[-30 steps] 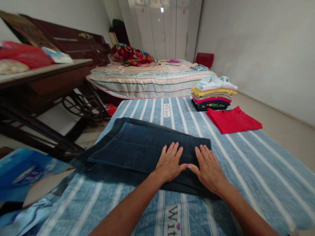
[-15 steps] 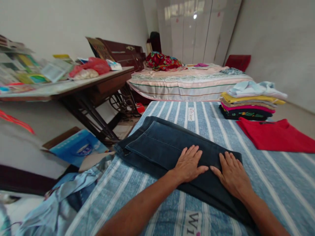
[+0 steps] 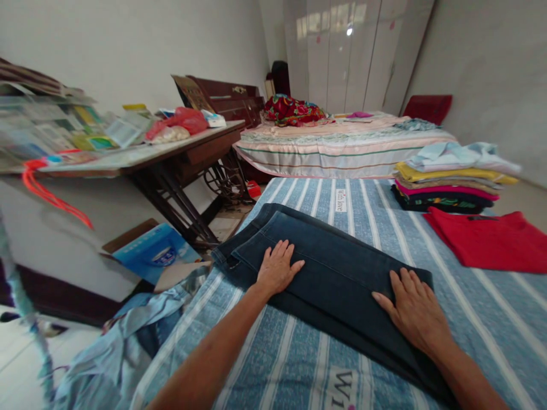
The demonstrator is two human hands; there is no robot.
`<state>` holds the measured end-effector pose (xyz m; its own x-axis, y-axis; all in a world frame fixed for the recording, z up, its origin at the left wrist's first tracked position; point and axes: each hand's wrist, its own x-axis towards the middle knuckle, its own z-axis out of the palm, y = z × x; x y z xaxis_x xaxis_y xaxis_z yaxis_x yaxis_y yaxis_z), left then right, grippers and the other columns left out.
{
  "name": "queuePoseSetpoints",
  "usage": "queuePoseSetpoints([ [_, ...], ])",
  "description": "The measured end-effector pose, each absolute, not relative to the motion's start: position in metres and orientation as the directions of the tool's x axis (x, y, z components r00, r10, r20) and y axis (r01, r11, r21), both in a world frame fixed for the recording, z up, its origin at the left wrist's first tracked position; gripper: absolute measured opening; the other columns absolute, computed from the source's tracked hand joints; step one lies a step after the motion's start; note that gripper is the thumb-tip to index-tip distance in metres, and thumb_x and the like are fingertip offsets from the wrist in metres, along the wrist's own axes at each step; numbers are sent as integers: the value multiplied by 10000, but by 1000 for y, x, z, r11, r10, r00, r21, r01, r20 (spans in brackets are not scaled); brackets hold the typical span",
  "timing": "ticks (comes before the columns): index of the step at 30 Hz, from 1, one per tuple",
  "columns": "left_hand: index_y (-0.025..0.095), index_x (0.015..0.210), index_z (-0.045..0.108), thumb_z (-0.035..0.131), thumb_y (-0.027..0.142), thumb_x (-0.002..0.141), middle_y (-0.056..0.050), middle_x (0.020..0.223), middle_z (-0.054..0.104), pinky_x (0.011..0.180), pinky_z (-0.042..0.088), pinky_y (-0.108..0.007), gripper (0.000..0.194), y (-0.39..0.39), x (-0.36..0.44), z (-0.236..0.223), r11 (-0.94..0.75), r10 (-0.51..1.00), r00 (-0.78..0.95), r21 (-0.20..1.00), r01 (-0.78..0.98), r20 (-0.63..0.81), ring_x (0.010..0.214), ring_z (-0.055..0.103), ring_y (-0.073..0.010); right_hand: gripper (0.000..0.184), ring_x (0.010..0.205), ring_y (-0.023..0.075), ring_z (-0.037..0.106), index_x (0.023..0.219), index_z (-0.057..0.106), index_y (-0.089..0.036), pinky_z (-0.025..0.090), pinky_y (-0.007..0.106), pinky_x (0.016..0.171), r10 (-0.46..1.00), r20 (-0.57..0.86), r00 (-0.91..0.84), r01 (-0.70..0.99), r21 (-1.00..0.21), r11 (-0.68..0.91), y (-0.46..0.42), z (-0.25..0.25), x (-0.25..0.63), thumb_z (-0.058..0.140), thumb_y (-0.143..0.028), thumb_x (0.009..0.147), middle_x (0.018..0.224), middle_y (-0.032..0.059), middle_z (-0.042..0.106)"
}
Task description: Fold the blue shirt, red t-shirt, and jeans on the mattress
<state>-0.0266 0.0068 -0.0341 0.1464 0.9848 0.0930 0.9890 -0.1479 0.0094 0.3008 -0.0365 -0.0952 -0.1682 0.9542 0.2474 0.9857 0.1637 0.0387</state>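
A pair of dark blue jeans (image 3: 333, 267) lies folded on the blue-and-white striped bed sheet (image 3: 294, 347), its waistband end toward the left edge of the bed. My left hand (image 3: 277, 267) rests flat on the left part of the jeans, fingers spread. Near the folded right end, my right hand (image 3: 412, 304) presses palm down on the same denim, thumb apart from the fingers. Neither hand grips the fabric. Part of the lower right of the jeans is hidden under my right forearm.
A folded red shirt (image 3: 491, 239) and a stack of folded clothes (image 3: 448, 182) sit on the right. Loose light-blue clothes (image 3: 115, 353) hang by the bed's left edge. A cluttered sewing-machine table (image 3: 171, 149) stands left, with a blue box (image 3: 158, 253) below. Behind is another bed (image 3: 342, 151).
My left hand has slid left along the jeans, away from my right hand. My right hand stays near the folded right end. The whole view has shifted slightly to the left.
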Motion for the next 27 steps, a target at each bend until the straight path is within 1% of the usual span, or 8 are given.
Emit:
queuePoseSetpoints([
  [3,151,1297,458,284,506,916,-108,1422,406,1074,272,-444,549,8,-30,-21,-141,983,139,7,990,122,1337,312,-239,877,1287,384,298,1305,462,10,274,487,1016,953,250,-172,985,33,170,-36,-95,301,160,-678,853,1354,264,383],
  [5,148,1271,483,280,481,925,-116,1409,423,1080,258,-442,522,10,-38,-13,-106,973,112,-41,994,201,1335,316,-240,874,1287,381,299,1309,459,5,269,486,1020,954,246,-169,985,26,168,-35,-95,301,174,-682,850,1353,260,385],
  [7,146,1272,482,279,492,921,-130,1410,417,1079,243,-468,533,14,-49,-9,-54,963,77,-96,994,258,1338,307,-259,872,1296,376,285,1320,446,-3,262,485,1025,957,240,-164,986,21,164,-34,-97,302,192,-689,845,1363,252,377],
  [8,145,1279,475,280,506,916,-136,1411,414,1072,246,-483,548,16,-55,-9,-33,967,61,-114,993,249,1337,306,-270,871,1302,372,276,1325,439,-8,259,485,1027,958,235,-163,987,21,162,-34,-97,302,200,-692,843,1369,247,372],
  [10,140,1297,459,274,534,908,-143,1419,400,1058,257,-502,584,19,-64,-14,-13,984,36,-131,991,176,1337,302,-284,866,1309,368,263,1329,435,-16,256,483,1030,963,220,-154,988,20,154,-34,-97,302,213,-695,840,1376,239,368],
  [13,136,1322,434,242,555,905,-138,1441,366,1057,256,-504,621,22,-71,-24,-14,996,25,-125,992,89,1352,271,-280,856,1311,362,264,1330,436,-25,242,477,1039,971,198,-136,991,10,137,-34,-94,301,235,-695,839,1381,233,366],
  [22,136,1308,439,247,524,910,-146,1432,378,1042,270,-505,588,25,-71,-23,-25,991,45,-150,988,128,1339,295,-280,810,1325,349,244,1347,419,-36,219,475,1050,981,166,-100,994,-30,106,-34,-80,295,271,-667,863,1402,225,342],
  [27,111,1260,482,318,472,901,-180,1380,439,1046,219,-562,534,20,-55,-12,37,990,-15,-156,987,141,1317,334,-307,794,1315,356,261,1340,427,-23,217,472,1052,981,167,-102,993,-35,109,-36,-77,294,300,-650,870,1388,242,354],
])
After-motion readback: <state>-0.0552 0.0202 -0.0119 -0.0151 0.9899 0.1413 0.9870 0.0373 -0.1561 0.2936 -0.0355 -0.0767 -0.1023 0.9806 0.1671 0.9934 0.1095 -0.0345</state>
